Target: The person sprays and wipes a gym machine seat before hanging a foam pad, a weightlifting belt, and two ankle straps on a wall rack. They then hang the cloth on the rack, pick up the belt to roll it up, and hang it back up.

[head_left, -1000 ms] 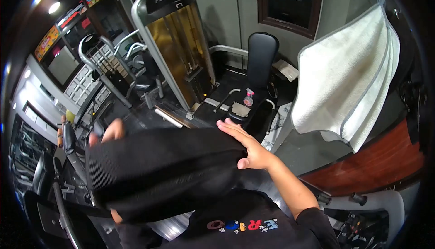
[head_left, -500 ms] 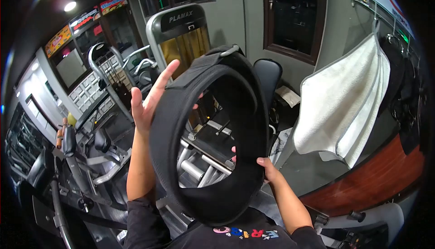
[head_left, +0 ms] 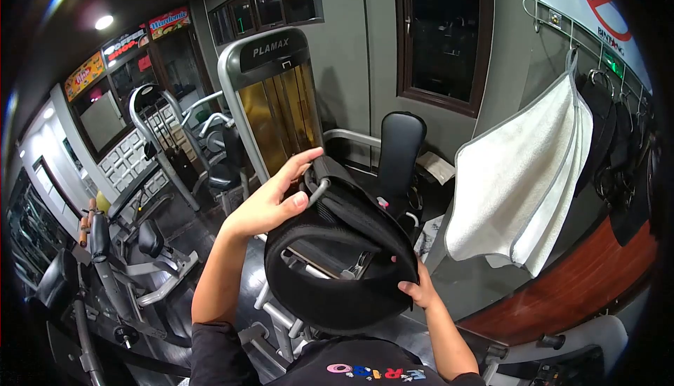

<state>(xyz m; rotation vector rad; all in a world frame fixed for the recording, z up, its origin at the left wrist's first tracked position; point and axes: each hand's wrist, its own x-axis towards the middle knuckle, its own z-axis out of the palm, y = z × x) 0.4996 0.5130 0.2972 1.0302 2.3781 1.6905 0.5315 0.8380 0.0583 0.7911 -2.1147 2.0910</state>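
I hold a wide black weightlifting belt [head_left: 337, 295], curled into a loop, in front of my chest. My left hand [head_left: 270, 200] grips its upper left edge near the metal buckle ring [head_left: 317, 191], thumb over the fabric. My right hand [head_left: 421, 289] pinches the loop's lower right edge from below. The belt tilts so its opening faces up and towards me.
A white towel [head_left: 516, 175] hangs from a wall hook rack [head_left: 562, 24] at the right, dark items beside it. Ahead stands a weight-stack machine [head_left: 270, 105] with a black padded seat [head_left: 401, 144]. More gym machines [head_left: 151, 168] fill the left. A wooden counter [head_left: 583, 280] lies at the lower right.
The belt went from lying flat across my arms, to raised upright as a loop, to lowered and tilted. My left hand now grips its top near the buckle.
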